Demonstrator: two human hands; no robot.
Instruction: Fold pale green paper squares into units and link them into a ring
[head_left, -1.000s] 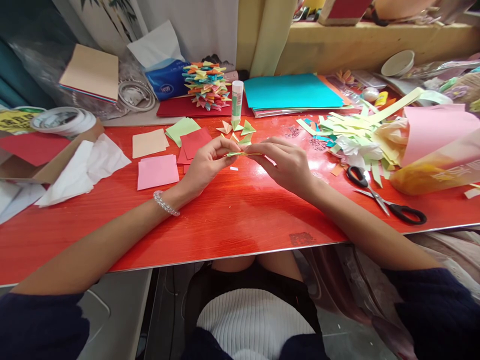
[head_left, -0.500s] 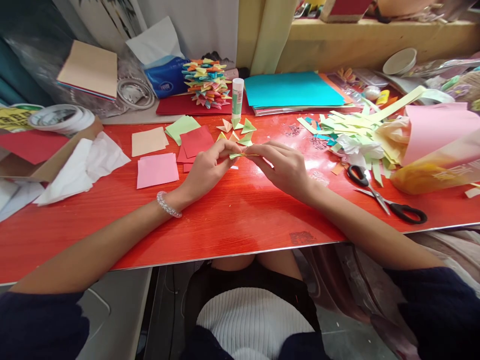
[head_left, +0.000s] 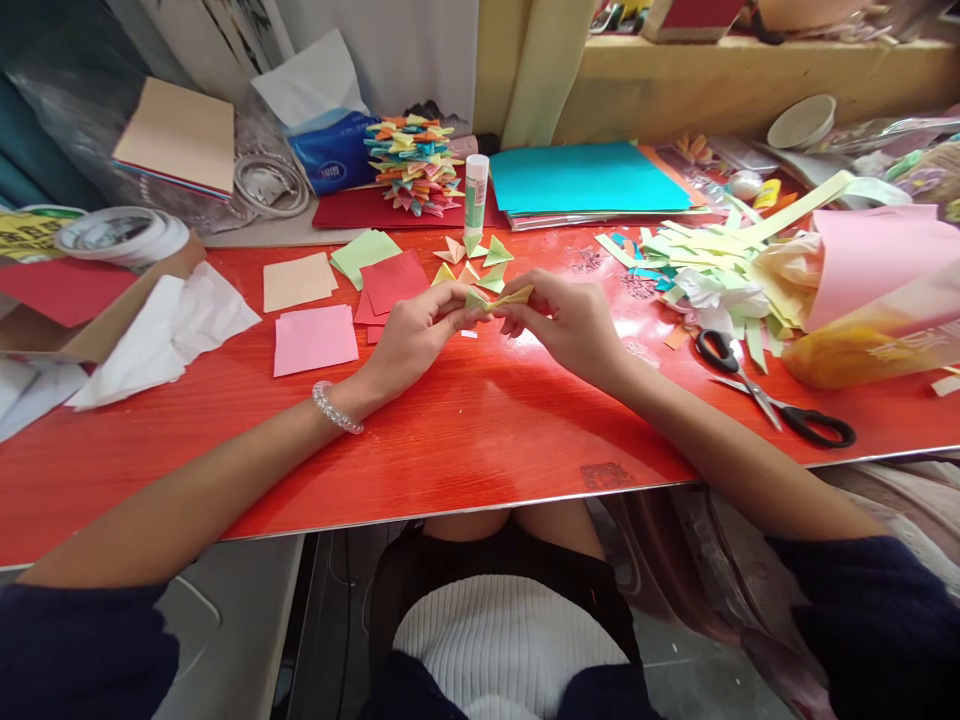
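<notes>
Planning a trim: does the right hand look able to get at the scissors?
Probably yes: the scissors lie uncovered on the red table, though the right hand would likely first release the folded paper.

The only view looks from head height, forward and steeply down across the tabletop, near enough that the wearer's lap shows below its near edge and a yellowish ledge beyond its far edge.
</notes>
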